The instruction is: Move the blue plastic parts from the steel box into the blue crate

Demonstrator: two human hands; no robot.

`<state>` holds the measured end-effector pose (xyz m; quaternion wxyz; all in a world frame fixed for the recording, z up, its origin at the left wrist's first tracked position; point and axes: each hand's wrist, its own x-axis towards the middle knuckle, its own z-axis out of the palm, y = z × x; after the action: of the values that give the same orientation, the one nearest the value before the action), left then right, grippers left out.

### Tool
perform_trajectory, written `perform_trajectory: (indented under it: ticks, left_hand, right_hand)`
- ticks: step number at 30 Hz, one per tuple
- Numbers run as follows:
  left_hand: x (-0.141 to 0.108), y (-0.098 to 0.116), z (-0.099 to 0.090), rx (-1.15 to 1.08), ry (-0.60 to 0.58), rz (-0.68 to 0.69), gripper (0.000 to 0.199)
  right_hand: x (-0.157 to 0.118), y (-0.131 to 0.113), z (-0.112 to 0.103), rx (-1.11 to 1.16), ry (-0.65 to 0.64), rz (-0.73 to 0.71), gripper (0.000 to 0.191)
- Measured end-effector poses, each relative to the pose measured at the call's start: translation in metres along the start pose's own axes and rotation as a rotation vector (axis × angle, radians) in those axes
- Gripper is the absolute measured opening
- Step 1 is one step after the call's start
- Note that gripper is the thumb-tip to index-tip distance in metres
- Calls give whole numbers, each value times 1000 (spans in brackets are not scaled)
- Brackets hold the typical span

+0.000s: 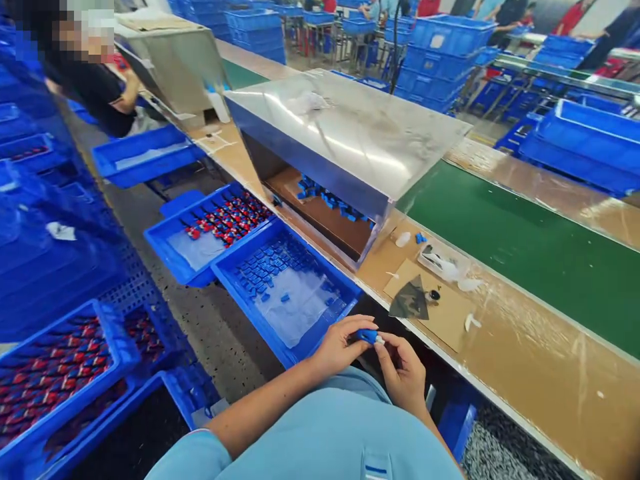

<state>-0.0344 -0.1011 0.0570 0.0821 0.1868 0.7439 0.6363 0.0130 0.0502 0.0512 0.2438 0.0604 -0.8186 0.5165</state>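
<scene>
Factory assembly hall: green conveyor belt along a worn counter; stacked blue crates; trays of small repeated parts; several workers at stations behind.

**Small blue part held between both hands**

Left hand grips the small blue part; right hand pinches its white tip. Metal hood shelters loose blue pieces. Left of hood: blue tray. Right of hood: green belt.
</scene>
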Motion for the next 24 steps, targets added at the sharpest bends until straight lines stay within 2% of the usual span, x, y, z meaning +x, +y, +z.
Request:
perform_trajectory:
  ticks: [7, 11, 20, 24]
  left_hand:
    - [1, 0, 13, -137, -105, -50, 21]
    - [2, -1, 19, -130, -142, -53, 21]
    - [4, 7, 30, 83, -179, 145, 21]
    - [4, 13, 39, 132, -181, 234, 22]
  right_hand:
    - [-15, -7, -7, -23, 118, 8, 12]
    - [-19, -10, -12, -10, 149, 24, 12]
    - [-27, -6, -29, 4, 193, 5, 15]
    - [-35, -2, -39, 18, 198, 44, 17]
